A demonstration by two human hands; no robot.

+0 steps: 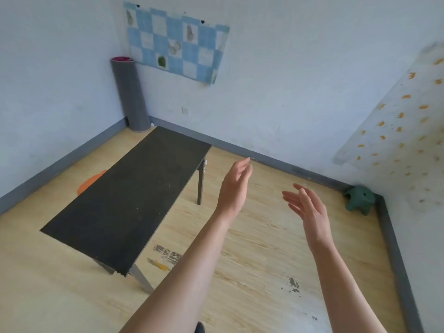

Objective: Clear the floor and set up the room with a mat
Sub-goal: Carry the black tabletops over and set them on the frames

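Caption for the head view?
Open left hand and right hand over floor; black table alongside, rolled mat upright in corner.

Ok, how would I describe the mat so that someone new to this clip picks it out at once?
Start at the black table and look past its far end to the corner of the room. The mat stands there on end, just left of the blue checked cloth pinned up behind it. It is the only rolled thing in view: a tall grey tube with pink showing at its top.
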